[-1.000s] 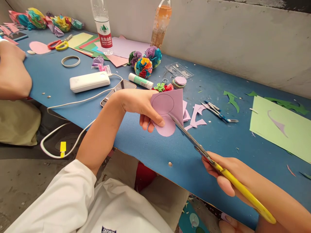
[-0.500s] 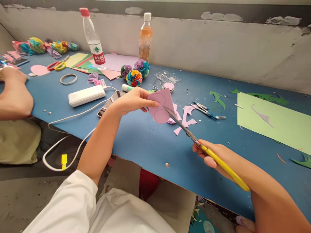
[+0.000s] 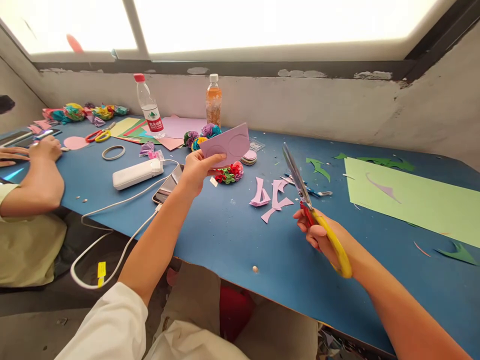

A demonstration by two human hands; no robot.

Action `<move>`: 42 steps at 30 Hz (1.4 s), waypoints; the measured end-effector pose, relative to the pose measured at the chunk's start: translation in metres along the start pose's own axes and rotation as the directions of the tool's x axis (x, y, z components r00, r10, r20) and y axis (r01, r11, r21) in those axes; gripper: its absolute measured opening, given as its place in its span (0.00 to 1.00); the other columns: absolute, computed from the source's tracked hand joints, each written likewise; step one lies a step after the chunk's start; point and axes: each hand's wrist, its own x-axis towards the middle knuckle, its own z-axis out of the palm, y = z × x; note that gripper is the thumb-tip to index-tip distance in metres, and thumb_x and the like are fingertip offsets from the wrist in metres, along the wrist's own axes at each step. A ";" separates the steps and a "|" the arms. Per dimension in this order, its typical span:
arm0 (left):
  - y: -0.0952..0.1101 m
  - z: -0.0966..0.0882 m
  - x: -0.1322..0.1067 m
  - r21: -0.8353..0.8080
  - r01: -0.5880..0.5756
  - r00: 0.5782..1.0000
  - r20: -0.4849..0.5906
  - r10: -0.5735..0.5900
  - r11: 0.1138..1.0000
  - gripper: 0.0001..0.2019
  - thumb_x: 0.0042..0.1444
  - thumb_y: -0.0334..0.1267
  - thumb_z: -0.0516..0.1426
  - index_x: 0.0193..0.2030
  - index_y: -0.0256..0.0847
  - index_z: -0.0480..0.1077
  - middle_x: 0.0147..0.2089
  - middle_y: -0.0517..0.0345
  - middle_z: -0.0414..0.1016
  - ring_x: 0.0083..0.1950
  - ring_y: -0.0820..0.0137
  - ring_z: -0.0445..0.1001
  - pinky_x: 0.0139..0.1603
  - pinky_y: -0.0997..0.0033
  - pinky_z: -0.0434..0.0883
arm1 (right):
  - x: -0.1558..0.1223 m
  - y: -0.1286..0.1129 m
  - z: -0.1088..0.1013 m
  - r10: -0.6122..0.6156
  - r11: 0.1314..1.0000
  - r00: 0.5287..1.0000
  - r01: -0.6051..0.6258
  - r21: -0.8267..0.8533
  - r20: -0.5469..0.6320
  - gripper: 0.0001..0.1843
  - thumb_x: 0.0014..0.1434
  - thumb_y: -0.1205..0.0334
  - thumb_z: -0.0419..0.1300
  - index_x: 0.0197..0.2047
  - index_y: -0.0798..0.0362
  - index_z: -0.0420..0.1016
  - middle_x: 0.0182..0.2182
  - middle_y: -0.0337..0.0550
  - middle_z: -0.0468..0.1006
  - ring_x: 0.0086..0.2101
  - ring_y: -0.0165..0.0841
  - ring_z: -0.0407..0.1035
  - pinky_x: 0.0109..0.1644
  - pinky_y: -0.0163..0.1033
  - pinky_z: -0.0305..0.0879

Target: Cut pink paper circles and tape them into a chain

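Far left: a co-worker's hand (image 3: pixel 48 147) noted on the blue surface (image 3: pixel 221 230), well apart from the cutting. Next along, a white power bank (image 3: pixel 131 175) and a phone (image 3: pixel 161 192), both joined to cable.

Centre-left: the biggest change. By the left hand (image 3: pixel 200 167) the purple sheet (image 3: pixel 225 141) has been lifted and turned; it is held in the air, tilted, partly covering the paper flower balls (image 3: pixel 212 130). The sheet is pinched, thumb on the near face, other fingers bent behind. Two drawn circles, stacked one above the other half a second ago, now seen side by side. Lower right edge looks rounded, as if trimmed along one circle; the other outline appears enclosed by uncut paper.

Centre: with the sheet raised, a red and green paper curl cluster (image 3: pixel 229 172) has been uncovered. A stack of discs (image 3: pixel 249 156) sits just beyond; purple offcuts (image 3: pixel 277 197) lie to its right, nearer the viewer.

Right: the scissors (image 3: pixel 300 180) have been drawn off the sheet and are held tip up, clear of all paper. Handles gripped by the right hand (image 3: pixel 320 232), its fingers closed around them; whether the blades are parted cannot be told. Judged from this, cutting is paused while the sheet is repositioned, the circles not yet separated.

Far right: pale green paper (image 3: pixel 408 200) left flat.
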 end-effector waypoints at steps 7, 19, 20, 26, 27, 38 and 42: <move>-0.004 0.012 -0.007 -0.079 0.037 0.997 0.070 -0.032 0.996 0.19 0.34 0.43 0.72 0.35 0.38 0.78 0.33 0.60 0.78 0.35 0.74 0.75 0.32 0.78 0.70 | -0.010 -0.011 0.009 0.046 0.996 0.990 -0.056 0.075 0.134 0.51 0.20 0.16 0.58 0.36 0.50 0.69 0.26 0.40 0.67 0.24 0.31 0.59 0.21 0.37 0.54; -0.007 0.023 -0.020 -0.143 0.060 0.992 0.120 -0.043 0.988 0.22 0.36 0.44 0.72 0.39 0.39 0.78 0.34 0.59 0.79 0.35 0.72 0.76 0.34 0.75 0.73 | -0.013 -0.011 0.013 0.128 0.991 0.973 -0.117 -0.070 0.193 0.22 0.47 0.42 0.58 0.39 0.48 0.68 0.30 0.41 0.71 0.24 0.35 0.66 0.25 0.38 0.60; -0.008 0.025 -0.022 -0.137 0.076 0.989 0.138 -0.057 0.988 0.22 0.37 0.45 0.72 0.39 0.39 0.78 0.35 0.59 0.79 0.36 0.72 0.76 0.34 0.75 0.73 | -0.014 -0.010 0.013 0.104 0.993 0.974 -0.090 -0.076 0.203 0.22 0.46 0.42 0.59 0.39 0.48 0.68 0.30 0.41 0.72 0.25 0.35 0.67 0.26 0.38 0.61; -0.010 0.034 -0.032 -0.003 0.075 0.971 0.230 -0.072 0.997 0.19 0.43 0.50 0.68 0.37 0.39 0.78 0.33 0.57 0.78 0.33 0.72 0.74 0.30 0.76 0.71 | -0.017 -0.012 0.014 0.096 0.995 0.974 -0.088 -0.047 0.206 0.26 0.49 0.35 0.55 0.40 0.47 0.71 0.31 0.44 0.74 0.29 0.39 0.71 0.28 0.39 0.65; -0.008 0.034 -0.033 0.029 0.065 0.967 0.244 -0.070 0.998 0.18 0.42 0.49 0.68 0.36 0.38 0.78 0.31 0.57 0.78 0.33 0.72 0.73 0.29 0.76 0.70 | -0.017 -0.014 0.015 0.114 0.993 0.974 -0.111 -0.029 0.194 0.28 0.49 0.32 0.53 0.40 0.47 0.71 0.33 0.45 0.74 0.30 0.40 0.71 0.28 0.39 0.65; -0.002 0.026 -0.040 0.177 0.123 0.895 0.404 -0.186 0.976 0.14 0.39 0.41 0.71 0.34 0.38 0.80 0.37 0.54 0.81 0.38 0.66 0.77 0.37 0.71 0.74 | -0.018 -0.016 0.016 0.167 0.985 0.967 -0.172 0.010 0.192 0.38 0.43 0.22 0.51 0.39 0.47 0.71 0.34 0.47 0.74 0.37 0.44 0.73 0.32 0.40 0.68; -0.002 0.026 -0.041 0.186 0.032 0.917 0.386 -0.103 0.982 0.16 0.47 0.49 0.67 0.34 0.37 0.79 0.35 0.54 0.80 0.34 0.68 0.76 0.31 0.74 0.71 | -0.016 -0.013 0.014 0.118 0.993 0.966 -0.112 -0.037 0.232 0.36 0.42 0.24 0.56 0.40 0.47 0.70 0.29 0.43 0.72 0.33 0.42 0.72 0.32 0.40 0.67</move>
